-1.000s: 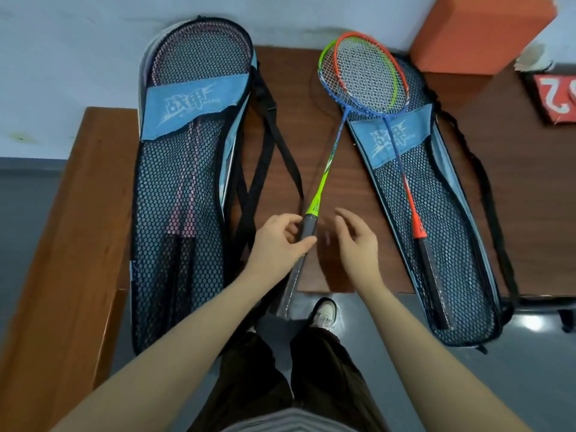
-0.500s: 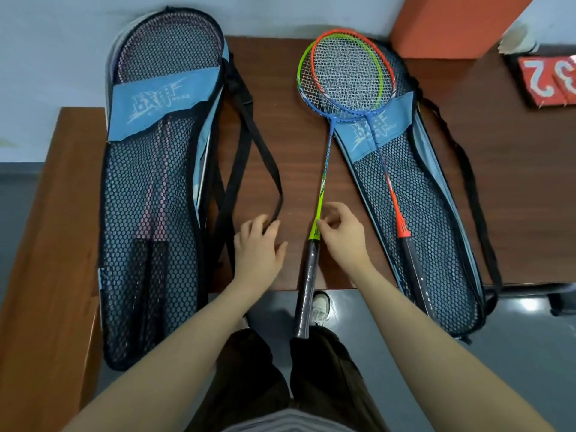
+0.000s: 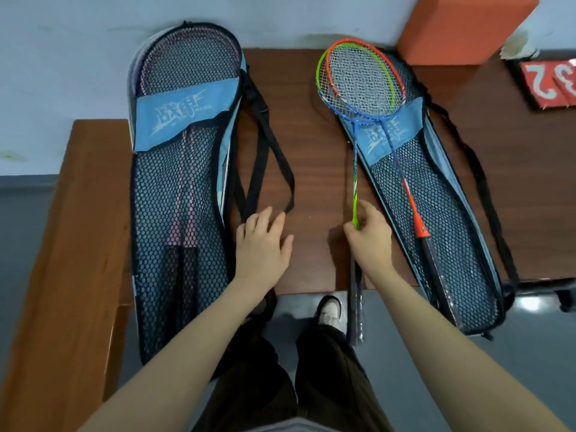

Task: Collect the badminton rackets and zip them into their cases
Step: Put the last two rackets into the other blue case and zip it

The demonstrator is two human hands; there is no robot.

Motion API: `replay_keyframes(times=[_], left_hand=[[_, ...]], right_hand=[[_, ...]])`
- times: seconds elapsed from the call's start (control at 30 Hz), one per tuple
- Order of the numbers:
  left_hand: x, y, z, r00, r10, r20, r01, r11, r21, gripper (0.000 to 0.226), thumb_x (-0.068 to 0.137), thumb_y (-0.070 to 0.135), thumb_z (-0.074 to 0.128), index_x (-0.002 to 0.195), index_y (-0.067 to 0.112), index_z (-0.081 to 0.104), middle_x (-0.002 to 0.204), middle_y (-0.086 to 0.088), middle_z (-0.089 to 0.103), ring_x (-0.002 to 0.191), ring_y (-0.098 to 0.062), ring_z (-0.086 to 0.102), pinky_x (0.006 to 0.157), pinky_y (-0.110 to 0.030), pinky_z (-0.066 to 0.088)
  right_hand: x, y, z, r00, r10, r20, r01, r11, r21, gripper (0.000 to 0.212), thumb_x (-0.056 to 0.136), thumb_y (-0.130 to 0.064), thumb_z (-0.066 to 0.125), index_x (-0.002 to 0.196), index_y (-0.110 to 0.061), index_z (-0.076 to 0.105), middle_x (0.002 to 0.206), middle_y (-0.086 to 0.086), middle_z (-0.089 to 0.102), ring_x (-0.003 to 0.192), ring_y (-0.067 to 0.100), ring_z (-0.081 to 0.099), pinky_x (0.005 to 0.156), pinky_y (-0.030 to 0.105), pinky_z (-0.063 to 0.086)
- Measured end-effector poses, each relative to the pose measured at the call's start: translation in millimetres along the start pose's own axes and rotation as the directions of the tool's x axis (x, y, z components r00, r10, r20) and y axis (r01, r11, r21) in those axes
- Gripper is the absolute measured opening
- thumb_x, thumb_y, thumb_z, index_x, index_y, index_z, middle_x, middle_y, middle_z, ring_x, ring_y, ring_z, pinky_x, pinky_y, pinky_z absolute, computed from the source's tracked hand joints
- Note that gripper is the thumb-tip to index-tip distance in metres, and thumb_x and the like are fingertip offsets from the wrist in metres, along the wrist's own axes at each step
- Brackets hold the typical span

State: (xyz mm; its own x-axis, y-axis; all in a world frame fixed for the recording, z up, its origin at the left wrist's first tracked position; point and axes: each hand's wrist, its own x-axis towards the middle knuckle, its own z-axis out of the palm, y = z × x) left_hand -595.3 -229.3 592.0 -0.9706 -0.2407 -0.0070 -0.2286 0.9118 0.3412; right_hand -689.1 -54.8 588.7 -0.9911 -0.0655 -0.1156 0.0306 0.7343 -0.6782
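On the dark brown wooden table (image 3: 311,145), left blue mesh racket case (image 3: 180,194) filled, right blue mesh racket case (image 3: 436,219) unzipped; right hand (image 3: 369,235) pinching the green-shafted badminton racket (image 3: 355,169), left hand (image 3: 263,244) flat, empty.

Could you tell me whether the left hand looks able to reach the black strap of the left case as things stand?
Probably yes. The left hand lies flat on the table, fingertips right at the strap loop beside the left case, with nothing between them.

Two cases on the table (image 3: 311,157): left case (image 3: 174,213) holding rackets (image 3: 187,194), right case (image 3: 436,213) with one racket (image 3: 405,188) on top, another racket (image 3: 354,169) along its left edge. Strap (image 3: 268,163) between cases.
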Motion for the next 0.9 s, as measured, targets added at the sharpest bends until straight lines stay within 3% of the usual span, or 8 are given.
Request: replay_keyframes(times=[0.13,0.3,0.5,0.6,0.77,0.9], left_hand=[[8.4,16.2,0.6,0.994,0.105,0.032,-0.103,0.993,-0.059,0.045,0.085,0.036,0.044,0.115,0.008,0.062,0.123,-0.014,0.058,0.111,-0.034,0.054,0.090,-0.047,0.041],[42.1,70.0,5.6,0.982,0.134,0.132,-0.110,0.978,-0.175,0.036,0.095,0.032,0.046,0.127,0.017,0.053,0.131,-0.002,0.049,0.123,-0.022,0.039,0.102,-0.037,0.021],[93.2,158.4,34.4,0.986,-0.036,0.166,0.089,0.941,-0.326,0.034,0.093,0.029,0.050,0.124,0.018,0.055,0.123,-0.003,0.053,0.118,-0.024,0.045,0.101,-0.039,0.029],[100.8,187.2,56.2,0.972,-0.138,0.189,0.196,0.919,-0.341,0.040,0.091,0.026,0.052,0.129,0.013,0.050,0.124,-0.008,0.051,0.118,-0.026,0.046,0.099,-0.039,0.034],[103.2,206.8,72.6,0.953,-0.236,0.187,0.295,0.862,-0.413,0.053,0.086,0.013,0.060,0.133,-0.002,0.041,0.122,-0.021,0.047,0.117,-0.036,0.045,0.103,-0.043,0.035],[116.3,205.1,73.2,0.949,-0.257,0.181,0.311,0.858,-0.409,0.048,0.083,0.008,0.061,0.126,-0.005,0.045,0.118,-0.021,0.045,0.114,-0.036,0.045,0.102,-0.040,0.035]], right_hand=[[5.2,10.1,-31.0,0.996,-0.072,-0.046,0.069,0.995,-0.068,0.043,0.076,-0.010,0.060,0.119,-0.008,0.060,0.101,0.015,0.063,0.095,0.031,0.058,0.084,0.040,0.045],[24.8,33.9,-71.9,0.987,-0.162,0.020,0.163,0.973,-0.165,0.044,0.076,-0.012,0.062,0.119,-0.005,0.060,0.096,0.014,0.062,0.088,0.034,0.059,0.075,0.039,0.045],[57.0,75.6,-112.1,0.967,-0.229,0.112,0.246,0.952,-0.183,0.052,0.069,-0.020,0.055,0.120,-0.010,0.060,0.089,0.008,0.061,0.081,0.033,0.060,0.069,0.039,0.048],[68.6,93.4,-118.9,0.949,-0.264,0.170,0.288,0.947,-0.140,0.053,0.070,-0.020,0.055,0.123,-0.011,0.058,0.093,0.005,0.060,0.083,0.028,0.060,0.067,0.032,0.043],[85.2,109.3,-121.2,0.930,-0.310,0.197,0.335,0.936,-0.108,0.044,0.078,-0.012,0.063,0.122,-0.012,0.057,0.100,0.005,0.062,0.090,0.027,0.060,0.072,0.038,0.048],[89.4,111.7,-117.1,0.936,-0.295,0.190,0.317,0.943,-0.099,0.042,0.077,-0.017,0.061,0.118,-0.014,0.059,0.099,0.004,0.063,0.090,0.027,0.061,0.073,0.037,0.047]])
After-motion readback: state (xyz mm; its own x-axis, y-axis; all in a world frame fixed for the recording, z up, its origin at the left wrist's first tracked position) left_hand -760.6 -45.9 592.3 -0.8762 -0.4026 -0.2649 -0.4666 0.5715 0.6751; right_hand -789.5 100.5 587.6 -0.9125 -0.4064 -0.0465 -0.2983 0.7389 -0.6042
